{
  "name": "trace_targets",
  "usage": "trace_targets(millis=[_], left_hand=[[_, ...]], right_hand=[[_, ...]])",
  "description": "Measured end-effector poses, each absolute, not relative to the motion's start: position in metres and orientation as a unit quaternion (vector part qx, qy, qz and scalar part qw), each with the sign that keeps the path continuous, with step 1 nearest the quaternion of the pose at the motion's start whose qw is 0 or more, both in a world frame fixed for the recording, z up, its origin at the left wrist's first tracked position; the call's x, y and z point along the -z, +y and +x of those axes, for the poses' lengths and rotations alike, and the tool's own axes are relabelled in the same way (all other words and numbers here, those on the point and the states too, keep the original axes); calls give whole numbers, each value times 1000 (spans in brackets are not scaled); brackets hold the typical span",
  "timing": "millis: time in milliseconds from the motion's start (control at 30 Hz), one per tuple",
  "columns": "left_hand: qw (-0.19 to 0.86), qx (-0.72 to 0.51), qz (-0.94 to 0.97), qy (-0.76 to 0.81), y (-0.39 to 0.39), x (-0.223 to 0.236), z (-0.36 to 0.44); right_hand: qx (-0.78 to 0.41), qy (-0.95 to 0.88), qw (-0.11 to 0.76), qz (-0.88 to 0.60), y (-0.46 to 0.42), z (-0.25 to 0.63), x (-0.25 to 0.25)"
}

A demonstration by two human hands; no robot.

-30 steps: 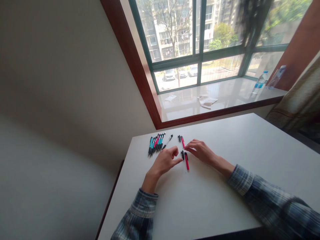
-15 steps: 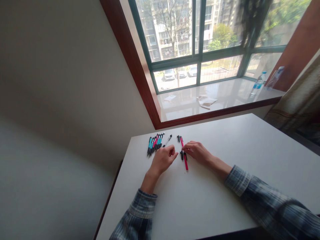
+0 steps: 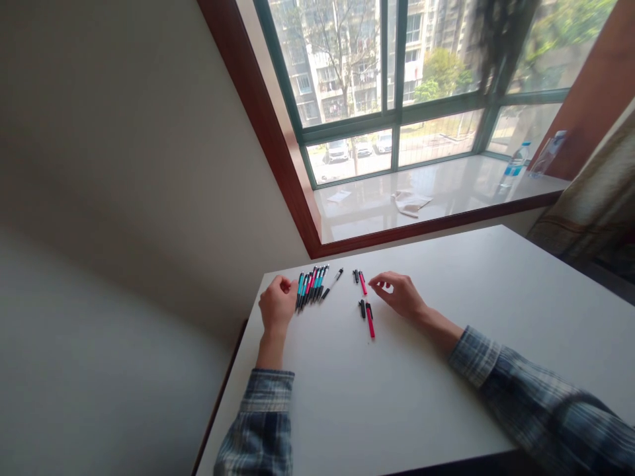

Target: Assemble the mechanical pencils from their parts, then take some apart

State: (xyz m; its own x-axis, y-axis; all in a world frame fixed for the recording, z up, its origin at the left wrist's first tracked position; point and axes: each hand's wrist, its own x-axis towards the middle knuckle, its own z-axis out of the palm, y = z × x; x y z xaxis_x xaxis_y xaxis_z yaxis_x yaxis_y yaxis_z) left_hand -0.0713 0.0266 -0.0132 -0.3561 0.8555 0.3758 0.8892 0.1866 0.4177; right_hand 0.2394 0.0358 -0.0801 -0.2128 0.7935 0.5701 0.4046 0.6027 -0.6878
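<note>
On the white table [image 3: 421, 396], my left hand [image 3: 276, 305] rests at the left end of a row of several teal, pink and black pens [image 3: 311, 285]. Its fingers are curled into a loose fist, and their contents are hidden. One black-and-white pen [image 3: 332, 283] lies just right of the row. My right hand [image 3: 401, 294] hovers with fingers loosely bent and apart, holding nothing. It is just right of a short pink and black pen part [image 3: 361, 280]. A longer pink pen barrel with a black piece beside it [image 3: 370, 318] lies below those parts.
A wide window sill [image 3: 446, 198] behind the table carries a crumpled cloth [image 3: 411, 201], a paper scrap [image 3: 338, 196] and a water bottle [image 3: 514, 165]. A curtain [image 3: 590, 198] hangs at the right. The wall runs along the table's left edge.
My left hand has moved left from beside the pink barrel to the left end of the pen row. My right hand has lifted slightly and drawn to the right.
</note>
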Motion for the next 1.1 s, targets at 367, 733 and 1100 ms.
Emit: trace_targets(millis=[367, 733, 1100], left_hand=[[-49, 184, -552, -812, 21, 43, -111], [-58, 185, -542, -817, 25, 45, -106], [-69, 193, -557, -805, 28, 45, -118]], right_hand=[[-312, -593, 551, -497, 55, 243, 98], [-338, -614, 539, -467, 51, 243, 95], [-348, -598, 547, -471, 57, 255, 94]])
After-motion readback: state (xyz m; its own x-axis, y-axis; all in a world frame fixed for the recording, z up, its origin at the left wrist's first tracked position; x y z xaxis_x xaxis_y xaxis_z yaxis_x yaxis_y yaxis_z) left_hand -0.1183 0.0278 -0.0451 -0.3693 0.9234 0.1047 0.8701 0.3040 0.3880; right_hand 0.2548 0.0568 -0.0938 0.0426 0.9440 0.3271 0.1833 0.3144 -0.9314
